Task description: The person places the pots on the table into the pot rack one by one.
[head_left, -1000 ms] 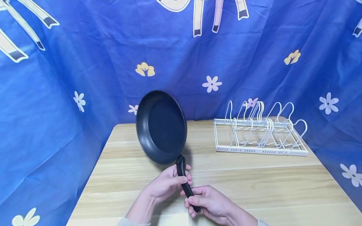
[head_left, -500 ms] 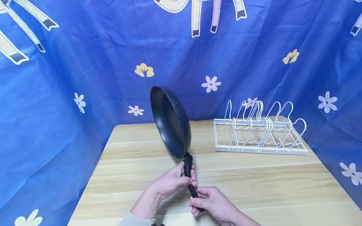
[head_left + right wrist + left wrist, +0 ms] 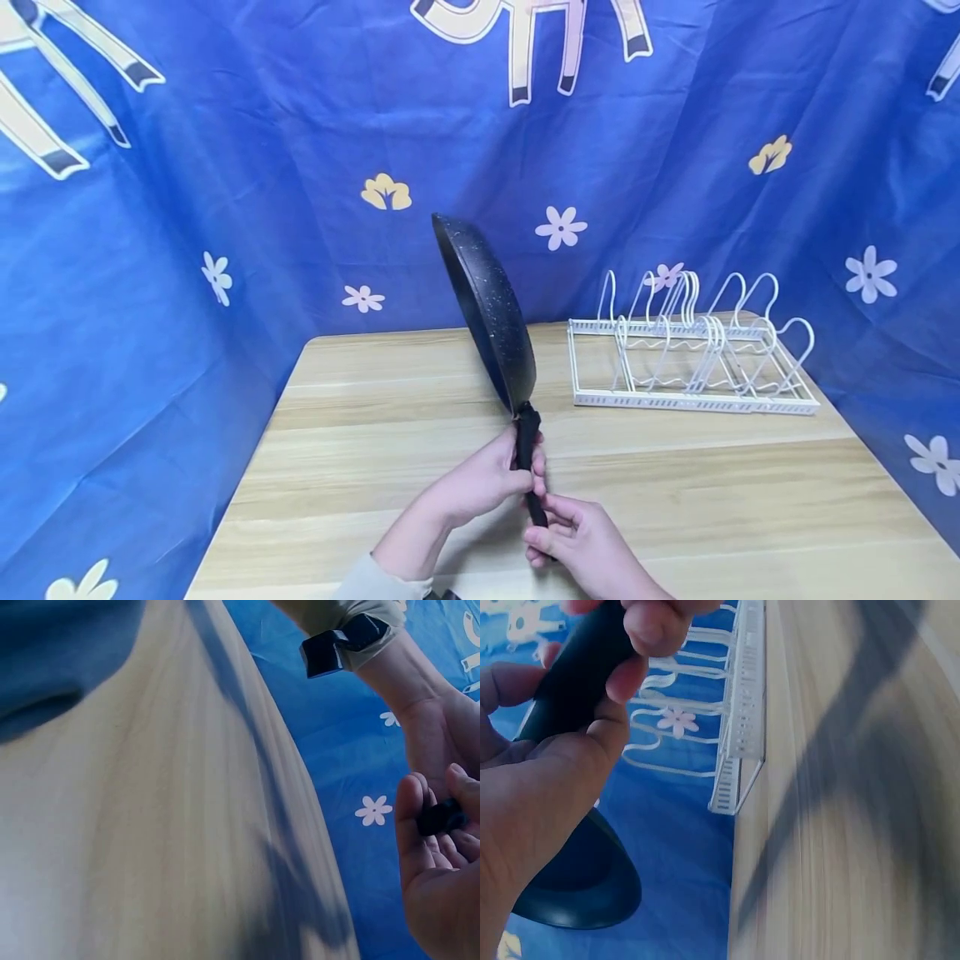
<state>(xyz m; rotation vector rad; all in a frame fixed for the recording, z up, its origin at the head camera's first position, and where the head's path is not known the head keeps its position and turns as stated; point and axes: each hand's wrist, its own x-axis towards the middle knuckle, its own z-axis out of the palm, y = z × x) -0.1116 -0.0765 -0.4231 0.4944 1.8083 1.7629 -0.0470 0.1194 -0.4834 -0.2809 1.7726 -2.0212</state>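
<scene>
Right hand [image 3: 577,533] at 6 o'clock, curled round handle [image 3: 527,454] end. Left hand [image 3: 487,483] just above, clamped on upper handle. Frying pan [image 3: 487,308] held upright over desk [image 3: 337,450], edge-on, rim toward 12. Judgement: rigid, head-heavy, coating likely slick; two-hand handle grip right, left near pan joint takes torque. Wire rack [image 3: 690,350] at 2 o'clock, well apart, on desk. Left wrist view shows finger wrap close up; right wrist view shows handle tip and left wrist's strap, head view neither.
</scene>
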